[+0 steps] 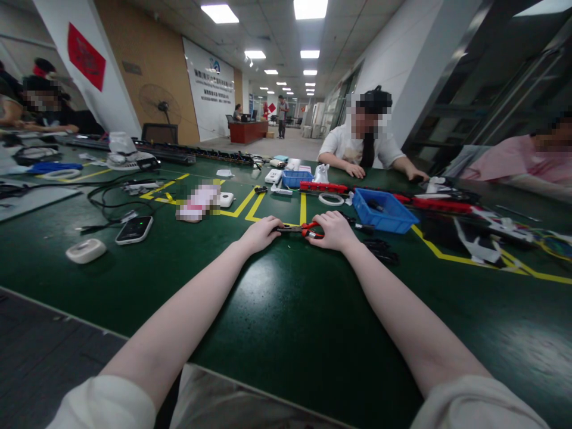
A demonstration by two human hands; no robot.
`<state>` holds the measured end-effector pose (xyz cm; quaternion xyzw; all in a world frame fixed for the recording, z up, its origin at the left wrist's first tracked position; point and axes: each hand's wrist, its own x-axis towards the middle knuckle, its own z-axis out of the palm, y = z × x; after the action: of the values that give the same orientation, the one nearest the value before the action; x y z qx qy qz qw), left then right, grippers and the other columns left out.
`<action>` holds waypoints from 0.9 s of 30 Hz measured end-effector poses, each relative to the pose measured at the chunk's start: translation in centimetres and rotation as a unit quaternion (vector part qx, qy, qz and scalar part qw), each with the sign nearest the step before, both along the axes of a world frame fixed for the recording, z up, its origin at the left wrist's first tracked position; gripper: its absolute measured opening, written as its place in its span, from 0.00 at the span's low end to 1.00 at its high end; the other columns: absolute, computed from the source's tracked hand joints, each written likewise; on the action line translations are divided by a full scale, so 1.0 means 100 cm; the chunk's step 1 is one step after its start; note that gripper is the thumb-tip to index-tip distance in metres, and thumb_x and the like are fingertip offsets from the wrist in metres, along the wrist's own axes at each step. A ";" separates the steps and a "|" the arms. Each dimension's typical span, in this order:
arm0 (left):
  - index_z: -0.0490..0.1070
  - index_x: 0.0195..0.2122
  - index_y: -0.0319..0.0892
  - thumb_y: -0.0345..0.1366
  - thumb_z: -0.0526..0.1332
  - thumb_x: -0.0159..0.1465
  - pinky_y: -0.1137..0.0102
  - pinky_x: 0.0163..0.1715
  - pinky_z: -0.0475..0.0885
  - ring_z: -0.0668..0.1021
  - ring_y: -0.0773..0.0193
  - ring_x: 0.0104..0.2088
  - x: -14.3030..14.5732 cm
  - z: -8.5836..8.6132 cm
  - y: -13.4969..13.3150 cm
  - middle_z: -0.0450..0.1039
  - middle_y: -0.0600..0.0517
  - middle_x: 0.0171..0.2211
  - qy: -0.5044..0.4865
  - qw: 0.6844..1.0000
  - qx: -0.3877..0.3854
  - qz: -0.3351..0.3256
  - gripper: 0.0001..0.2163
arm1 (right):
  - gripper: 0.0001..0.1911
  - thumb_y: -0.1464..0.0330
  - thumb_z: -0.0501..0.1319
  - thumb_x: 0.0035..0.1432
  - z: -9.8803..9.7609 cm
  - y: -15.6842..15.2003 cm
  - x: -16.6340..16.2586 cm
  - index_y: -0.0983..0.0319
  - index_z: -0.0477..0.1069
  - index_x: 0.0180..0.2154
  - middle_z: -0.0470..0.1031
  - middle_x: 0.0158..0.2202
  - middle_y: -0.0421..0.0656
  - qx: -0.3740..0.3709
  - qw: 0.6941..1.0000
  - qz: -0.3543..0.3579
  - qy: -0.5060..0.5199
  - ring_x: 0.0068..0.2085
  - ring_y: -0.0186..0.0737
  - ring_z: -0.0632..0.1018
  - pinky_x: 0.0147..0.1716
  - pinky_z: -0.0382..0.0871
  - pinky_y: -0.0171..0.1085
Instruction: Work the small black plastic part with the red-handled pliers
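Both my arms reach out over a dark green table. My right hand is curled round the red handles of a pair of pliers or cutters that lies on the table. My left hand is closed at the tool's dark metal tip, fingers tucked under. Whether a small part sits between the jaws I cannot make out.
A blue bin stands right of my hands, a smaller blue bin and a tape ring beyond. A phone and a white puck lie at left among cables. Yellow lines mark the table. Co-workers sit at the far side.
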<state>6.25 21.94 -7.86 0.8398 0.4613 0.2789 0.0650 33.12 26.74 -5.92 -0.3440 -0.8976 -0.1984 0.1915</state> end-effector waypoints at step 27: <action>0.74 0.45 0.44 0.31 0.61 0.63 0.61 0.51 0.73 0.75 0.56 0.49 -0.001 -0.001 0.001 0.70 0.48 0.47 -0.025 1.000 0.012 0.006 0.10 | 0.22 0.49 0.60 0.53 -0.001 0.003 0.002 0.60 0.72 0.38 0.76 0.34 0.47 0.012 1.000 0.013 0.009 0.38 0.49 0.72 0.47 0.58 0.47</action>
<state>6.11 22.00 -8.01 0.8304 0.4612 0.3057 0.0648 33.28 27.00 -6.04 -0.3319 -0.8978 -0.2030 0.2066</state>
